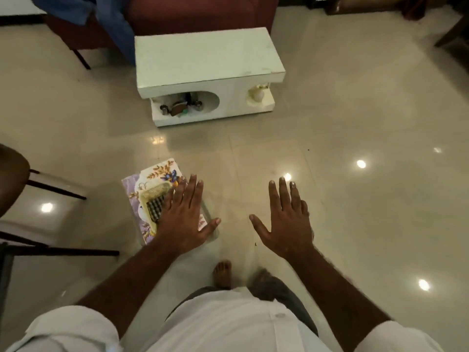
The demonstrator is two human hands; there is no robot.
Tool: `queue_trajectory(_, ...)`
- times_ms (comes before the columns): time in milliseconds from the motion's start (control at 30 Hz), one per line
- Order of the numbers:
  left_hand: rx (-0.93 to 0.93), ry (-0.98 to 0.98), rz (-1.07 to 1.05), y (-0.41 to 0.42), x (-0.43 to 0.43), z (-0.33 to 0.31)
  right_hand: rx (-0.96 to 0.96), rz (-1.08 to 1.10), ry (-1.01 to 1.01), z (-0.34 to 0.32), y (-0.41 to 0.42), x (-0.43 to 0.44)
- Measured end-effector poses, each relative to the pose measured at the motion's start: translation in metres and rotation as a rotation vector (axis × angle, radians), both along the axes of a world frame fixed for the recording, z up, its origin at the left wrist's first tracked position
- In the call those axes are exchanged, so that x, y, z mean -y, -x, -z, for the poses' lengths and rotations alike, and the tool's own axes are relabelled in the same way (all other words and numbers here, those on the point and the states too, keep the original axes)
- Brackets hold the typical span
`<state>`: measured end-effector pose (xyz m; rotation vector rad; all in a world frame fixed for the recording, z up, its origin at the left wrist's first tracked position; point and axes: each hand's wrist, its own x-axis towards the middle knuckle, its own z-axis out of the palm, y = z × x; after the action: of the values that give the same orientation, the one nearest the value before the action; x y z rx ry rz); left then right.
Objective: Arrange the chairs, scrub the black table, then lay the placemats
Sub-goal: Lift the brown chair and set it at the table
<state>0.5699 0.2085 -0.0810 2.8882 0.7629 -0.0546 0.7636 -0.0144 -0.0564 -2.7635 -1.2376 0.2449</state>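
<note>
Both my hands are stretched out in front of me, palms down, fingers straight and spread, holding nothing. Below my left hand (185, 214) a stack of flowered placemats (152, 189) lies on the tiled floor; whether the hand touches it I cannot tell. My right hand (284, 217) hovers over bare floor to the right. A dark chair (15, 179) with thin black legs stands at the left edge. The black table is out of sight.
A low white side table (203, 59) with small items in its lower shelf stands ahead on the glossy beige floor. A maroon sofa (193, 13) with a blue cloth (111, 21) sits behind it. Dark wooden furniture (451, 34) shows at the top right. My bare foot (223, 274) is below.
</note>
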Motion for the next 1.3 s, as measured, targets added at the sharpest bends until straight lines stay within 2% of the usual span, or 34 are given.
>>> queue_trajectory(300,-0.023,-0.015,-0.285,-0.111,-0.069,0.014,0.003,-0.273,0.01,0.012,-0.161,-0.133)
queue_trajectory(533,-0.087,0.044,-0.532,-0.178,-0.106,0.011,-0.019,-0.521,0.035,0.013,-0.241,-0.23)
queue_trajectory(867,-0.064,0.105,-0.817,-0.204,-0.231,0.035,-0.02,-0.836,0.091,0.033,-0.275,-0.428)
queue_trajectory(1000,-0.03,0.136,-0.926,-0.202,-0.283,0.034,-0.05,-0.904,0.113,0.031,-0.273,-0.511)
queue_trajectory(1300,-0.084,0.135,-1.156,-0.187,-0.401,0.034,-0.039,-1.125,0.079,0.03,-0.255,-0.699)
